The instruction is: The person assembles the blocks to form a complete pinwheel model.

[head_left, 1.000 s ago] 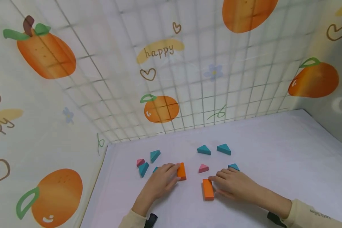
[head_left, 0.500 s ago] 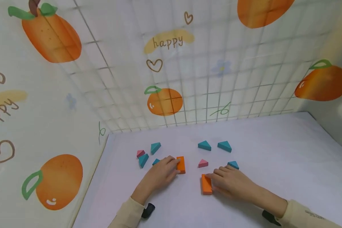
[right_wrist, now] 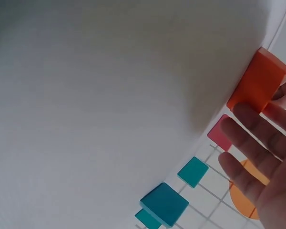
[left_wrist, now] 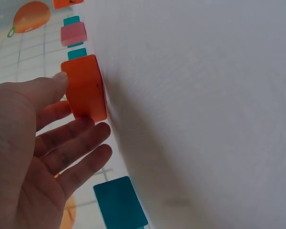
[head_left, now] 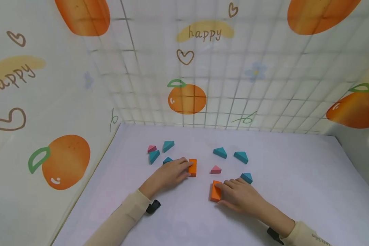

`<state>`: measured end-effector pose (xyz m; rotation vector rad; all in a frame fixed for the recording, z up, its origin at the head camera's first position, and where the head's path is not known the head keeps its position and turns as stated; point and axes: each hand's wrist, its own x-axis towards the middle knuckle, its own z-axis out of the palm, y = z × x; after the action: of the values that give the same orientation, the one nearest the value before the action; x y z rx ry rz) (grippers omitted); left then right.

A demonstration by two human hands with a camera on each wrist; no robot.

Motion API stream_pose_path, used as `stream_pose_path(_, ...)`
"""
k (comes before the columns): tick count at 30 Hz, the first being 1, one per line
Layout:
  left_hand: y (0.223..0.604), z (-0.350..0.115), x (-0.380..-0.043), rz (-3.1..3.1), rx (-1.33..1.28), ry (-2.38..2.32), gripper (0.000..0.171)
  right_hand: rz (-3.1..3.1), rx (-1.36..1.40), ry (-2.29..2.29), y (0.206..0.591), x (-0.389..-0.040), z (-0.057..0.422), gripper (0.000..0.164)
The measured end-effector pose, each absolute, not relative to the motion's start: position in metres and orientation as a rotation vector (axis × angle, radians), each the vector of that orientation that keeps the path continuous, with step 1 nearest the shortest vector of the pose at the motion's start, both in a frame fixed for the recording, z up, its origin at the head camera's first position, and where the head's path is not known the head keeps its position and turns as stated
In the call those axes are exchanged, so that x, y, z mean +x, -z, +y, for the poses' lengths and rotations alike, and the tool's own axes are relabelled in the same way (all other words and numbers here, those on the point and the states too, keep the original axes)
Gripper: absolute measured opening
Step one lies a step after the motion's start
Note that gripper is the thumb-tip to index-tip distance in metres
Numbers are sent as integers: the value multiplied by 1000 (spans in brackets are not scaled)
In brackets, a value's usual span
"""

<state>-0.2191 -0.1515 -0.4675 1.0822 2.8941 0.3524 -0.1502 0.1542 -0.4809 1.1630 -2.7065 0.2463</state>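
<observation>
In the head view my left hand (head_left: 169, 173) pinches an upright-lying orange block (head_left: 192, 168) on the white tabletop. The left wrist view shows the thumb against that block's side and fingertips at its end. My right hand (head_left: 242, 195) holds a second orange block (head_left: 215, 191), nearer to me and a little to the right. In the right wrist view its fingers touch this block (right_wrist: 257, 81), while the thumb is mostly cut off. A pink triangular block (head_left: 216, 169) lies between and beyond the two. Close past the right knuckles is a blue triangular block (head_left: 247, 177).
Two teal triangular blocks (head_left: 220, 152) (head_left: 241, 156) lie at the back right. At the left are a pink block (head_left: 151, 149), two teal blocks (head_left: 168, 146) (head_left: 154, 156) and a blue one (head_left: 167, 160) partly behind the left hand. Printed curtains (head_left: 141, 85) border the table.
My right hand has slid its orange block leftward, closer to the left one. The left hand and its block stay about in place. The head view has shifted and tilted.
</observation>
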Motion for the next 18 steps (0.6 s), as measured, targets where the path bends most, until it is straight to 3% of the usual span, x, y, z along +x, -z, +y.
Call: stream_pose_path(18, 472, -147, -214, 2908, 1005, -324, 42, -2785, 1158, -258, 487, -143, 151, 41)
